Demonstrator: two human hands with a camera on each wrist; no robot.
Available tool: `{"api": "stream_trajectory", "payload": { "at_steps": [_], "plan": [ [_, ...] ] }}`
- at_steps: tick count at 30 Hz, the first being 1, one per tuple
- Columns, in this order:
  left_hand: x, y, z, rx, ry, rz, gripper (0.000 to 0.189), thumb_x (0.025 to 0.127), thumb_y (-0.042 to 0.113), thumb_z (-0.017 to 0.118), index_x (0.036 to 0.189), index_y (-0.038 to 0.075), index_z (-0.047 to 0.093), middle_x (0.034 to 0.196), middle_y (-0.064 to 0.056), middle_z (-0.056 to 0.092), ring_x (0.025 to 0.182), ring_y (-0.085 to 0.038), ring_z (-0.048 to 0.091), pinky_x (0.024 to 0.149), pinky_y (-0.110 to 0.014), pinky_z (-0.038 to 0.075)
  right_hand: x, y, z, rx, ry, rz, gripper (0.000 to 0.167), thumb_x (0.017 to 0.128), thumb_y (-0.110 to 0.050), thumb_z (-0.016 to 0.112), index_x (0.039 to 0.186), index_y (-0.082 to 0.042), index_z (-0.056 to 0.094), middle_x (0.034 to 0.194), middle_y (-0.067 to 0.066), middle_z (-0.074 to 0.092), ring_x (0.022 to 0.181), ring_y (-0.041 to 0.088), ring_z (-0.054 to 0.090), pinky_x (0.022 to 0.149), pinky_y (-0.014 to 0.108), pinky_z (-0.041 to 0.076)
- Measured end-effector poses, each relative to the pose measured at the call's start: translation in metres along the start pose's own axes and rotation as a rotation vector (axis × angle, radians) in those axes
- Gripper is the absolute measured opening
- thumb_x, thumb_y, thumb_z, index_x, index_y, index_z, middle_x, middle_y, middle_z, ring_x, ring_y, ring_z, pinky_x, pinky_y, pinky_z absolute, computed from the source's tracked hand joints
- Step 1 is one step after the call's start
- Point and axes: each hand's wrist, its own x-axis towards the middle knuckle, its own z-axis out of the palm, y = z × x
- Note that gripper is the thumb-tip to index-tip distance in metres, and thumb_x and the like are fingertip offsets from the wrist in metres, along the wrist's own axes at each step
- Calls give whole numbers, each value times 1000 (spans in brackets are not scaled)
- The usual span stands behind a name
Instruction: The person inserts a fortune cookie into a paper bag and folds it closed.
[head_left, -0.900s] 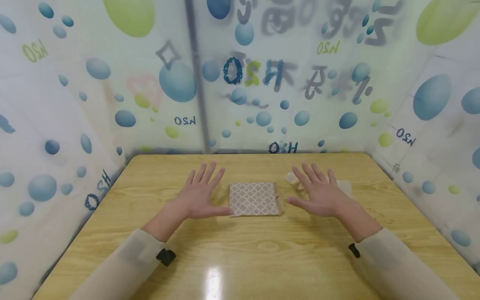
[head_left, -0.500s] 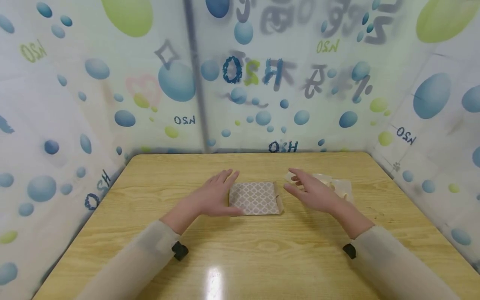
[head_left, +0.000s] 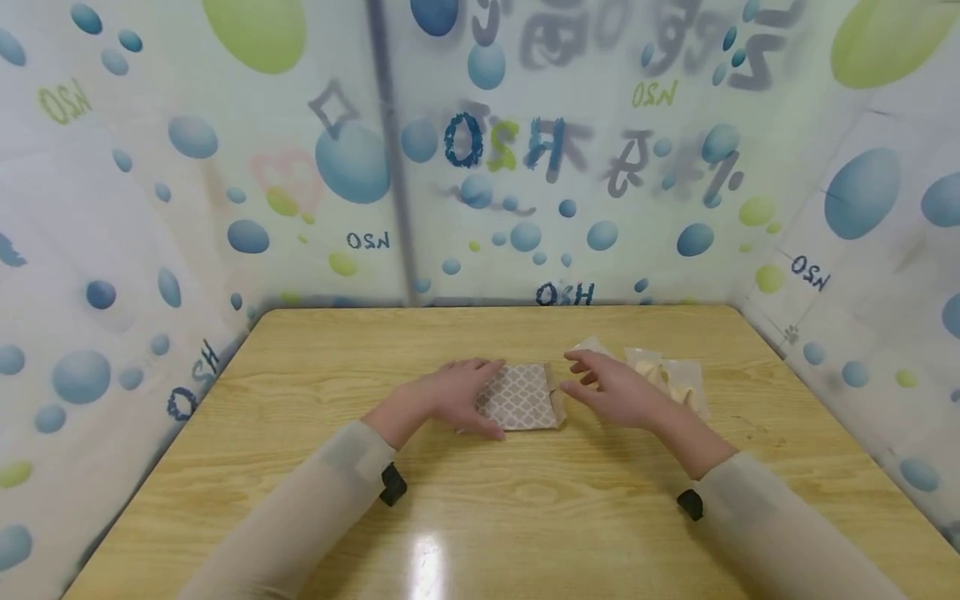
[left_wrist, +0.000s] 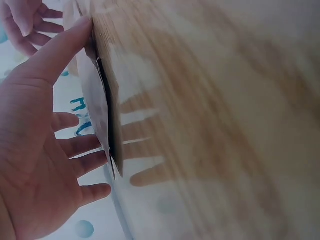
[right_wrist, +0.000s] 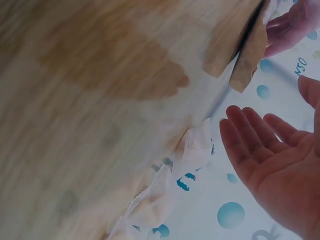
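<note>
One envelope (head_left: 523,398) is now overlapped more by the left hand (head_left: 463,397), three packets (head_left: 684,382) less by the right hand (head_left: 621,392); fingers are loosely extended, empty.

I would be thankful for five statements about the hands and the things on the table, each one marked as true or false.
1. The left hand is nearer to the patterned packet than the right hand. True.
2. The right hand holds a bag. False: it holds nothing.
3. The packet stands upright. False: it lies flat on the table.
4. The packet's brown end is toward the right hand. True.
5. The sleeves are black. False: the sleeves are pale.
</note>
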Motion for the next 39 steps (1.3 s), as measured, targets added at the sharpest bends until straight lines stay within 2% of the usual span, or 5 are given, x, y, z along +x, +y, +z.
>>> {"api": "stream_trajectory", "payload": {
  "at_steps": [9, 13, 17, 28, 39],
  "plan": [
    [-7, -4, -4, -43, 42, -24, 125, 86, 65, 86, 177, 11, 19, 167, -22, 38, 149, -39, 50, 124, -54, 44, -3, -3, -2, 17, 30, 3, 62, 115, -39, 57, 162, 0, 47, 155, 22, 62, 135, 41, 66, 111, 61, 54],
    [-10, -5, -4, -17, 84, -23, 117, 86, 62, 86, 171, 3, 32, 161, -21, 43, 141, -36, 55, 121, -50, 48, -4, -5, -1, 32, 50, -3, 57, 115, -37, 57, 160, -2, 51, 152, 20, 65, 132, 39, 67, 108, 59, 57],
    [-13, -4, -4, 20, 135, -31, 106, 85, 61, 87, 164, 5, 45, 154, -16, 49, 131, -31, 58, 114, -49, 53, -3, -7, 1, 73, 89, -33, 48, 115, -34, 59, 155, -7, 59, 145, 17, 70, 125, 34, 70, 103, 55, 60],
    [-23, 0, -6, 64, 213, -15, 96, 85, 59, 88, 157, 8, 52, 147, -13, 54, 123, -27, 60, 106, -48, 57, 2, -19, 5, 100, 53, -195, 34, 114, -26, 60, 145, -18, 72, 144, 15, 66, 122, 33, 73, 100, 53, 62],
    [-30, -2, -3, -19, 288, 58, 91, 86, 49, 90, 155, 5, 51, 143, -14, 53, 121, -26, 59, 108, -46, 56, 4, -21, 7, 59, 87, -136, 35, 113, -27, 62, 145, -14, 70, 147, 15, 68, 119, 31, 74, 98, 51, 63]
  ]
}}
